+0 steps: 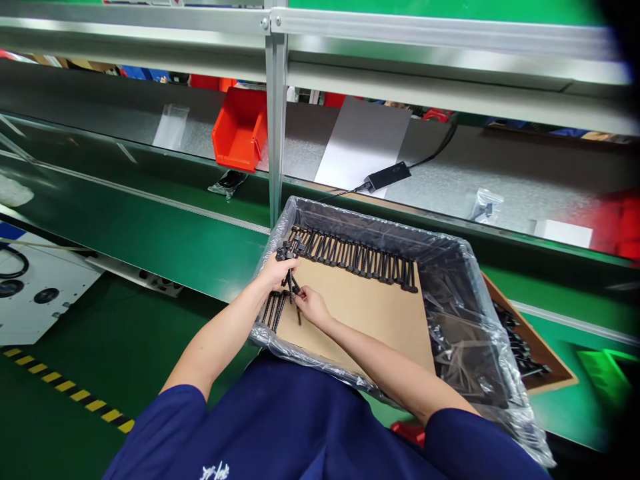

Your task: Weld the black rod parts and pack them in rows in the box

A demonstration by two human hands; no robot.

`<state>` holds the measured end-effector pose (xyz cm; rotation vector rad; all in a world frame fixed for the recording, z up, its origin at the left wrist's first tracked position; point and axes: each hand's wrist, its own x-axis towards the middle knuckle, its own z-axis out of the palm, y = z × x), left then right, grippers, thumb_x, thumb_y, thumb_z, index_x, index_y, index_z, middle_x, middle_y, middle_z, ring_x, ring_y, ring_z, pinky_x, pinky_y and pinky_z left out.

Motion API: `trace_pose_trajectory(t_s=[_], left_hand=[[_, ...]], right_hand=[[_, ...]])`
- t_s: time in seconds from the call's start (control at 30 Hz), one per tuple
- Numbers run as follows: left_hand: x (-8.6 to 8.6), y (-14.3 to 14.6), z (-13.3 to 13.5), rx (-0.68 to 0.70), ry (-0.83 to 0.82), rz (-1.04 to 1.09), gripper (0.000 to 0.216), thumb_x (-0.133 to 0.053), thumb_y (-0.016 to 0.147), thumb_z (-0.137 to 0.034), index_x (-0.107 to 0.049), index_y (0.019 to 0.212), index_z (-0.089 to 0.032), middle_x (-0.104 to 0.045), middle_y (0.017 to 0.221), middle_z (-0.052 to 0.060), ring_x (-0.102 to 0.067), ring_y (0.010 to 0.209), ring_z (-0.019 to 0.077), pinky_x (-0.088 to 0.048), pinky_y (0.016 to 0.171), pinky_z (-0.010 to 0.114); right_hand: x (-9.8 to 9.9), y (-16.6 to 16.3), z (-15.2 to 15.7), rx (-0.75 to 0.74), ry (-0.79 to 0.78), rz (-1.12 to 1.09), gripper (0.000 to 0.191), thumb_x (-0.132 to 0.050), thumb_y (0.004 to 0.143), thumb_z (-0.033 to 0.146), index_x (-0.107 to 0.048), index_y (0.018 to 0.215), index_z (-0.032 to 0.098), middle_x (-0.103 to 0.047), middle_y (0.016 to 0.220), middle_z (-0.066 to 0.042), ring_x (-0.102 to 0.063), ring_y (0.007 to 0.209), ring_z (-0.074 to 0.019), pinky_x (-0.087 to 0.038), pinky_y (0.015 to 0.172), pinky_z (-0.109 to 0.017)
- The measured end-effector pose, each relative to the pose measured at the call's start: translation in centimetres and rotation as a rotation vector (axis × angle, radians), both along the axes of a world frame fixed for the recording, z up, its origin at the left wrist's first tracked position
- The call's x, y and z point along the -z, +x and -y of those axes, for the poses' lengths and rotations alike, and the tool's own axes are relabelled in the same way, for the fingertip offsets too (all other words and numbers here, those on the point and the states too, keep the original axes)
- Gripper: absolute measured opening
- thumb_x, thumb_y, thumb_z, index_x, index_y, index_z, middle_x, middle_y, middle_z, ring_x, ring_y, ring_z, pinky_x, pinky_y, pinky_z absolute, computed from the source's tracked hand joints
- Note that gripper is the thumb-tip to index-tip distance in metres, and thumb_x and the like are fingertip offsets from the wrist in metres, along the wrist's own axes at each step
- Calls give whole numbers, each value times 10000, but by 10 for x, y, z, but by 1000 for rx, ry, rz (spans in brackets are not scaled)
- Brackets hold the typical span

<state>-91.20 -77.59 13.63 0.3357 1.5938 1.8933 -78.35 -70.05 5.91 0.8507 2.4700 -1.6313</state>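
Head view, the only one. From my remote seat I saw two bare hands working over the left end of a plastic-lined bin (380,218), which stood on the green bench (193,248). The left hand (277,271) had its fingers closed around a bunch of black rods (289,251), slender with thicker ends. The right hand (313,307) sat just beside and nearer me, its fingers narrowed in a pinch on a black rod (299,315) pointing down; I could not tell whether it was clear of the bunch.

Beneath lay a cardboard sheet (363,313) inside the bin. A long row of rods (345,253) ran side by side along its far edge; a shorter group (274,311) lay at the near left corner. Right of the bin, a brown tray (564,375) held more black parts (523,350), loosely heaped.

My reading: step in hand was sorting a rod out of the bunch, above the short group. The next move called for a firm left grip, a light right pinch, and care that thick ends did not snag or knock the short group askew.
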Motion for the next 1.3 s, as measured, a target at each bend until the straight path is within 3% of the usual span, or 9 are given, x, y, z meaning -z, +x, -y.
trace_pose_trajectory(t_s=[0.1,0.2,0.47,0.57,0.7,0.83,0.93,1.1,1.3], left_hand=[[-1,-2,-1,-5,36,14,140,-696,579,-178,-574,645,-160,-540,538,-36,-481,472,93,-372,479,227],[-3,-3,-2,-5,43,32,144,-694,577,-174,-578,662,-159,-540,543,-36,-489,475,95,-375,478,227],[-8,1,0,-16,-35,68,191,-702,543,-161,-597,702,-158,-554,534,-38,-498,461,100,-397,490,238],[-11,2,1,-16,-40,69,188,-701,541,-173,-597,697,-160,-556,539,-36,-501,466,101,-394,494,240],[-15,5,1,16,-35,67,205,-706,528,-173,-603,703,-157,-559,551,-33,-504,483,102,-383,496,238],[-12,12,-1,96,-84,14,160,-708,537,-165,-623,670,-140,-575,554,-19,-513,509,105,-401,534,244],[-6,17,-3,142,-130,-23,144,-726,547,-171,-657,663,-122,-630,634,15,-565,607,123,-432,615,250],[1,18,-6,83,-202,66,193,-730,510,-108,-655,688,-117,-620,609,12,-550,560,118,-425,562,245],[-2,14,-7,-20,-215,79,175,-644,522,-67,-610,678,-138,-531,512,-35,-456,434,83,-346,446,220]], right_hand=[[-2,14,-8,-612,631,-223,92,-508,887,204,-596,879,178,-605,922,-77,-572,823,-183,-449,693,-271],[6,22,-1,-1085,866,-290,186,-435,940,200,-613,884,190,-577,936,-80,-518,816,-184,-415,671,-276],[18,15,27,-1213,914,-333,172,-429,946,184,-594,898,170,-550,967,-90,-480,873,-203,-435,695,-292],[17,18,18,-1051,716,-344,160,-445,930,173,-602,905,176,-565,986,-87,-502,871,-197,-453,736,-303],[4,17,-14,-482,312,-335,191,-437,920,254,-610,935,175,-583,911,-76,-541,789,-181,-483,733,-322],[-24,0,-30,81,-374,-362,335,-448,906,445,-585,1044,173,-598,918,-66,-571,701,-142,-515,610,-274],[-39,-11,-23,279,-715,-386,344,-658,767,478,-616,935,181,-616,883,-32,-567,669,-110,-487,523,-197],[-29,-17,-27,482,-675,-234,189,-608,847,365,-557,811,187,-627,715,9,-523,505,-60,-454,450,-146],[9,-3,-23,294,-452,131,290,-727,724,159,-460,618,193,-497,370,38,-461,287,-119,-376,286,-192]])
